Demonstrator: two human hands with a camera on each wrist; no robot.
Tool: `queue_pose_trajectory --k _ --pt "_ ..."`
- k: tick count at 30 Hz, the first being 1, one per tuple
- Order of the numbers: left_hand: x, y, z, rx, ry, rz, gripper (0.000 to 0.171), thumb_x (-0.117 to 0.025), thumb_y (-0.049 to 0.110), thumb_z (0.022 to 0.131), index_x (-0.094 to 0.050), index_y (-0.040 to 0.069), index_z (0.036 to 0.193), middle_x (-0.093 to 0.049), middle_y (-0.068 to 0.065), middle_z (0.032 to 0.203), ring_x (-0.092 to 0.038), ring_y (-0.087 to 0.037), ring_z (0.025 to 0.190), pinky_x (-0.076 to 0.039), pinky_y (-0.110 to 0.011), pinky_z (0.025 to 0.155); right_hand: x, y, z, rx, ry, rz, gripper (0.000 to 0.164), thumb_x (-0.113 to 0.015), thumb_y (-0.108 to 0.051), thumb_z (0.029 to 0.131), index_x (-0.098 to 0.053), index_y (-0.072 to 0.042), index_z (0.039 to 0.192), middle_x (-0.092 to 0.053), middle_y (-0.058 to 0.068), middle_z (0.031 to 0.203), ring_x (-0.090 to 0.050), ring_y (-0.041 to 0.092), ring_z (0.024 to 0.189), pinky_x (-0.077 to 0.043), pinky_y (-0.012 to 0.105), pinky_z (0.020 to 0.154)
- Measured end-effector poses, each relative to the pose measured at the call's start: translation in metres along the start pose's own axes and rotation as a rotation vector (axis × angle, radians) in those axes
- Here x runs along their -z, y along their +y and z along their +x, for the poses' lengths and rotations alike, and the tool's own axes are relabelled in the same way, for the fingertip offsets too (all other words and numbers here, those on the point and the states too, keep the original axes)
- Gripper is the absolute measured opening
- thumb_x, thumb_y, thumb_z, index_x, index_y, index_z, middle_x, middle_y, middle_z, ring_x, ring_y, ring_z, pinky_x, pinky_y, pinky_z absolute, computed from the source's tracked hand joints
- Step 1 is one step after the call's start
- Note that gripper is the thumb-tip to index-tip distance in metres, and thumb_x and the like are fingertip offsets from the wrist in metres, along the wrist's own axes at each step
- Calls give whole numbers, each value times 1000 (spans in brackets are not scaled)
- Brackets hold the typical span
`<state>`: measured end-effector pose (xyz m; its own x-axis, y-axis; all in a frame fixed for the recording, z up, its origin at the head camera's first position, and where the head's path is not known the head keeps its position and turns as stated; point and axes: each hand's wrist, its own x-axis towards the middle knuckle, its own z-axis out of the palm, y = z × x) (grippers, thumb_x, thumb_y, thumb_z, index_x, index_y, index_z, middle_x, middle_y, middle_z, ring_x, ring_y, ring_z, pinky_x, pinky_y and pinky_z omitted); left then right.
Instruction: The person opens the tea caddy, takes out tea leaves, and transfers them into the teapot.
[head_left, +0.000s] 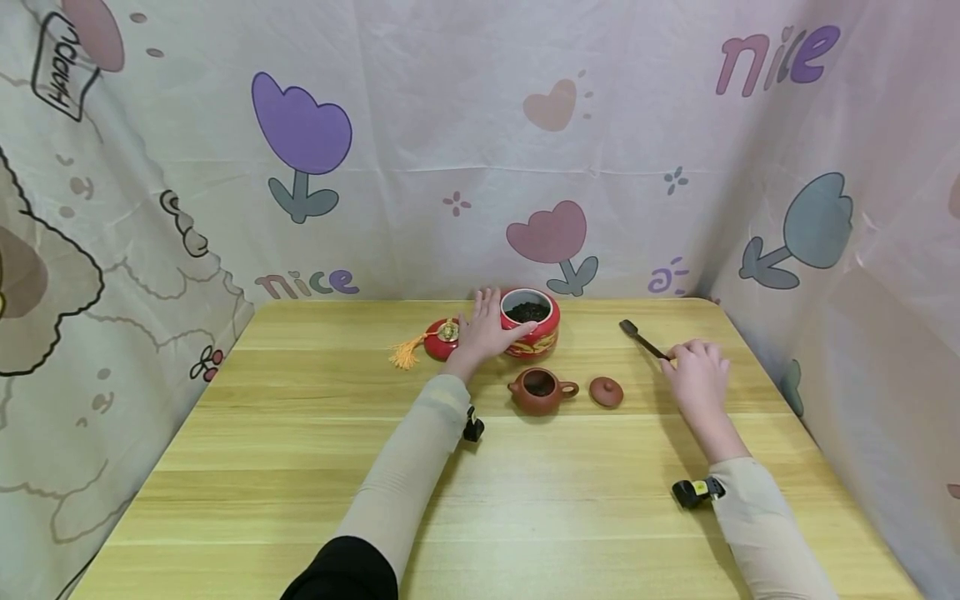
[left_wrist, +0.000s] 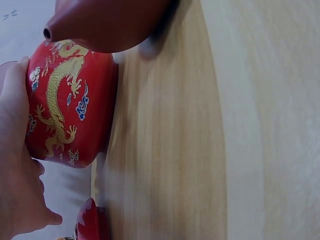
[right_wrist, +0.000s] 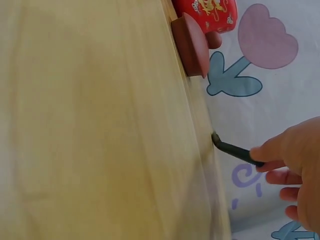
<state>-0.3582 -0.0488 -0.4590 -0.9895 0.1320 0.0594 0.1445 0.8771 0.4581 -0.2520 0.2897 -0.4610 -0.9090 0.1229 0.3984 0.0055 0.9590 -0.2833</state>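
In the head view a red jar (head_left: 542, 343) with a gold dragon, full of dark loose tea leaves (head_left: 528, 312), stands uncovered at the back. My left hand (head_left: 486, 332) rests against its left side, fingers stretched out and thumb across the front. The jar's red lid (head_left: 434, 344) with a yellow tassel lies left of that hand, partly hidden by it. At the right, thumb and fingers of my right hand (head_left: 699, 379) pinch the handle end of a slim black scoop (right_wrist: 235, 150). Its head (head_left: 628, 327) points back and left.
A brown clay teapot (head_left: 537, 397), its top uncovered, stands in front of the jar, handle to the right. The small teapot lid (head_left: 606, 392) lies beside it. A printed curtain (head_left: 420, 100) hangs behind and along both sides of the wooden table (head_left: 555, 508).
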Motion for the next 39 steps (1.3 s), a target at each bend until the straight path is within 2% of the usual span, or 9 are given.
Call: queue_pose_trajectory --k 5,12,17,22,27,33,39 --pt "1 0 0 -3 7 -6 116 -41 90 74 -7 18 158 -8 -5 166 -1 -27 154 -12 -66 118 -3 2 4 -26 -108 -21 18 -63 -19 90 -68 -2 95 -59 25 113 -42 47 114 -32 59 86" --pt "2 0 2 9 -3 -16 116 -43 89 73 -5 20 158 -6 -4 167 -2 -27 154 -11 -67 117 -6 2 8 -47 -193 -37 19 -62 -19 90 -67 -2 96 -59 26 112 -41 48 115 -32 60 87" --pt "3 1 2 6 11 -32 117 -43 90 73 -7 19 158 -8 -6 166 -3 -29 154 -11 -67 117 -7 2 10 -54 -221 -43 17 -63 -19 90 -66 -3 91 -60 26 108 -41 49 113 -33 59 84" --pt "3 2 2 26 3 -46 116 -46 88 73 -2 22 158 -3 -7 167 -2 -31 154 -11 -68 117 -9 2 11 -57 -245 -48 16 -64 -19 90 -66 -3 88 -61 25 104 -42 48 110 -34 59 83" --pt "0 0 1 14 48 -41 117 -45 89 72 -1 22 158 -3 -9 166 -1 -32 154 -12 -69 116 -9 1 11 -68 -263 -43 17 -63 -19 89 -65 -3 88 -60 24 103 -42 48 110 -34 59 84" --pt "5 4 -7 -14 46 -2 112 -42 89 74 1 28 158 -2 -9 166 2 -30 154 -15 -69 115 -7 -1 8 -83 -297 -50 28 -62 -26 91 -65 -2 105 -58 26 114 -43 47 109 -35 58 83" --pt "21 7 -18 -29 59 -81 105 -52 80 78 -6 29 158 0 -7 166 9 -27 154 -10 -69 116 3 -9 5 -79 -282 -25 40 -62 -32 92 -60 -2 118 -51 30 127 -41 50 115 -37 62 87"
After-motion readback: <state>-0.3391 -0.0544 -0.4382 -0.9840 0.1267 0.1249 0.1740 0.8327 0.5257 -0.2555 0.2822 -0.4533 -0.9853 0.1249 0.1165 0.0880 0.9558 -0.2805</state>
